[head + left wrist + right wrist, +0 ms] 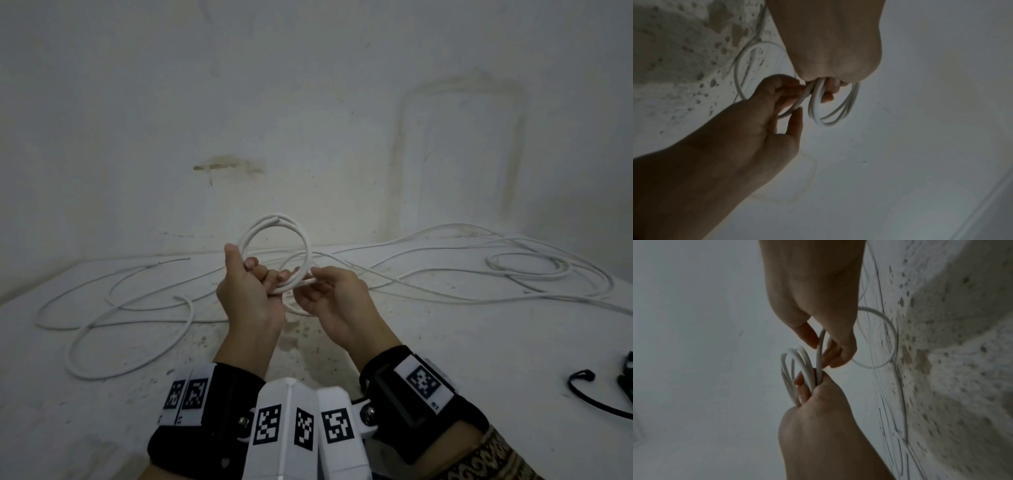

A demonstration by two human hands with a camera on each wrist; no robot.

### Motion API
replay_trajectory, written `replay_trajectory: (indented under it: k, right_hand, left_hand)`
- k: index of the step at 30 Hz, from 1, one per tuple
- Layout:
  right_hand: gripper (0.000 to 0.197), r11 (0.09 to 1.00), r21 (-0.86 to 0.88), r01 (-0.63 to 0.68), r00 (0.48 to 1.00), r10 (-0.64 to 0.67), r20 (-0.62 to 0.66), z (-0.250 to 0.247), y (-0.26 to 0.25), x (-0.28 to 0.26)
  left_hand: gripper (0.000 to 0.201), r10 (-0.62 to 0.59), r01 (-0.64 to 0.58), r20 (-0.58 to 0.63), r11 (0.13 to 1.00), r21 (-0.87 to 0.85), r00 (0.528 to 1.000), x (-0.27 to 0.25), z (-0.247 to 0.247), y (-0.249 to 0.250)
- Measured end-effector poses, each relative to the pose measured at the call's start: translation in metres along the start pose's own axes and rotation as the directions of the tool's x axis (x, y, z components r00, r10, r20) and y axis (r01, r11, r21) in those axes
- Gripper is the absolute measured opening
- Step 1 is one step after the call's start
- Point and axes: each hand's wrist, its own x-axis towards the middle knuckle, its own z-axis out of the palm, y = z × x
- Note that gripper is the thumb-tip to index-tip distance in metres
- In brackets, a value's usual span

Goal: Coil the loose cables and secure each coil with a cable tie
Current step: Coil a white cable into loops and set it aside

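**Inspector:** State of the left hand?

**Assistant:** Centre of the head view, raised above the table. Its fingers are curled round the bottom of a small white coil of a few turns, which stands upright above the fist.

**Inspector:** The right hand?

**Assistant:** Just beside the left, palm up. Thumb and fingers pinch the cable where it leaves the coil (the right wrist view shows this strand running between thumb and fingertips).

**Inspector:** The remaining cable?

**Assistant:** Loose white loops sprawl across the stained table, from the left of the frame to the far right. A black cord lies at the lower right edge, well apart from both hands.
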Motion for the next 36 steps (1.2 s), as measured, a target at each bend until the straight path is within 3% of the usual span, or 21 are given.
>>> replay_trajectory:
  k: [5,9,13,16,19,21,23,27,31,34,36]
  right_hand:
    - [0.013,0.995,0.028,0.092,0.994,-0.09,-0.064,-0.006,-0.013,0.002]
    - [0.012,0.96,-0.206,0.191,0.97,-0.216,-0.107,-0.008,-0.016,0.003]
    - [0.016,0.913,-0.328,0.243,0.937,-0.309,-0.164,-0.011,-0.017,0.005]
    - [0.018,0.919,-0.327,0.222,0.931,-0.299,-0.21,-0.013,-0.017,0.007]
    - [0.011,0.941,-0.291,0.17,0.953,-0.232,-0.193,-0.012,-0.017,0.005]
    - [0.027,0.939,-0.332,0.096,0.973,-0.159,-0.167,-0.013,-0.019,0.002]
    - [0.03,0.887,-0.461,0.021,0.989,-0.087,-0.123,-0.015,-0.023,-0.002]
    - [0.007,0.718,-0.695,-0.037,0.994,-0.046,-0.1,-0.017,-0.027,-0.008]
    - [0.011,0.529,-0.848,0.046,0.976,-0.206,-0.075,-0.021,-0.02,-0.004]
    - [0.009,0.558,-0.828,0.054,0.977,-0.199,-0.071,-0.024,-0.021,-0.001]
    - [0.012,0.642,-0.766,0.036,0.993,-0.106,-0.043,-0.024,-0.024,-0.003]
  left_hand:
    - [0.043,0.008,-0.001,-0.105,0.998,0.066,0.994,0.01,-0.006,0.003]
    - [0.041,-0.067,0.092,-0.141,0.98,0.176,0.988,0.015,-0.007,0.003]
    - [0.039,-0.191,0.209,-0.087,0.922,0.325,0.978,0.019,-0.011,-0.002]
    - [0.039,-0.298,0.278,-0.026,0.85,0.448,0.954,0.015,-0.013,-0.005]
    - [0.04,-0.345,0.249,0.038,0.744,0.62,0.938,0.01,-0.014,-0.006]
    - [0.041,-0.369,0.209,0.078,0.674,0.708,0.926,0.009,-0.015,-0.004]
    - [0.042,-0.419,0.198,0.103,0.615,0.764,0.902,0.008,-0.016,-0.001]
    - [0.043,-0.486,0.155,0.131,0.504,0.85,0.864,0.003,-0.016,0.001]
    - [0.042,-0.477,0.069,0.191,0.475,0.878,0.858,-0.003,-0.013,-0.003]
    - [0.042,-0.476,0.063,0.205,0.488,0.87,0.855,-0.005,-0.013,-0.004]
    - [0.042,-0.476,0.082,0.206,0.516,0.853,0.855,-0.002,-0.014,-0.001]
